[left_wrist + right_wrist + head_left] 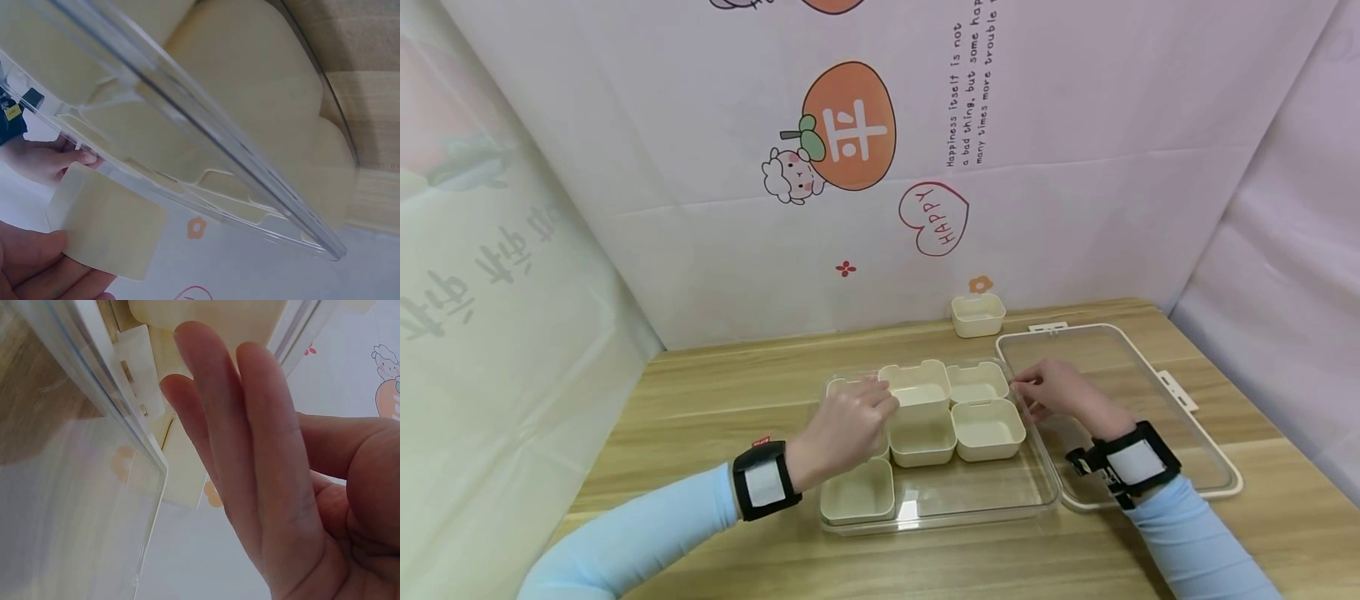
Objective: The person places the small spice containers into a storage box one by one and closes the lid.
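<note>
My left hand (850,421) grips a small cream plastic bin (917,390) by its left side, raised over the clear plastic box (955,498). In the left wrist view the thumb presses one side of the held bin (115,222), with the fingers behind it. Inside the box stand several similar cream bins, among them a middle bin (922,442), a right bin (988,432) and a front left bin (857,493); my left hand hides part of others. At the box's right rim, my right hand (1060,392) pinches the wall, its other fingers (228,444) extended outside.
A clear lid with a cream frame (1150,367) and side clips lies right of the box, under the right forearm. Another cream bin (977,318) stands at the table's back, near the printed cloth (700,250). A small red tag (762,440) shows beside the left wrist.
</note>
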`<action>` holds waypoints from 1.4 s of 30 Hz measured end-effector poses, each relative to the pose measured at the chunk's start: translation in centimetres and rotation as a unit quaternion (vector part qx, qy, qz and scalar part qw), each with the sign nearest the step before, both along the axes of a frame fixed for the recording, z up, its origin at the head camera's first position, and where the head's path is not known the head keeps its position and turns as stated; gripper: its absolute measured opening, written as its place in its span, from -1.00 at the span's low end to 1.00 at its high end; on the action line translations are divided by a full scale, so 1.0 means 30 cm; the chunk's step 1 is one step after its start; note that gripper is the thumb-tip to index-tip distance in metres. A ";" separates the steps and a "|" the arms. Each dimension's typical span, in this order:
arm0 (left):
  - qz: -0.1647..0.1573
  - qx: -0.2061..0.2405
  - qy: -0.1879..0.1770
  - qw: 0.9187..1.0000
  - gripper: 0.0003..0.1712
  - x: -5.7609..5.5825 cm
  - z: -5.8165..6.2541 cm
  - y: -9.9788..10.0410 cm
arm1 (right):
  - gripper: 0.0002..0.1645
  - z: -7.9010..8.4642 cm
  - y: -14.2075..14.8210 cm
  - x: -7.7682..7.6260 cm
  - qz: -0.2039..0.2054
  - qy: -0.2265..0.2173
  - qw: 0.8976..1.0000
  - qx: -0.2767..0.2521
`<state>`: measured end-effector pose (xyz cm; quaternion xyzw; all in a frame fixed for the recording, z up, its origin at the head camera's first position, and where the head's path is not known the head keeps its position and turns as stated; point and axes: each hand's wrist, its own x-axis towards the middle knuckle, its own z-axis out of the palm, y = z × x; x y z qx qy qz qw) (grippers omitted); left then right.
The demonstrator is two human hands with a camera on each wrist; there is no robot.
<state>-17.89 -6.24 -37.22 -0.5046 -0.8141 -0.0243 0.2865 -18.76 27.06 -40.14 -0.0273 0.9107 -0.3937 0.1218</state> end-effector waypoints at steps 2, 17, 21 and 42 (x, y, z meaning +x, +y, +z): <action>-0.005 -0.003 0.003 1.000 -0.80 0.012 0.003 -0.001 | -0.64 0.000 0.001 -0.001 0.001 0.000 1.000 0.000; -0.025 -0.016 0.017 0.999 -0.76 0.095 0.011 -0.005 | -0.64 -0.006 0.004 -0.006 0.001 -0.001 1.000 -0.008; -0.036 -0.004 0.026 0.999 -0.73 0.107 0.009 -0.006 | -0.64 -0.007 0.004 -0.007 0.003 -0.001 1.000 -0.009; -0.080 -0.011 0.047 0.996 -0.84 0.165 -0.015 -0.016 | -0.63 -0.001 0.004 0.001 0.008 0.002 1.000 -0.013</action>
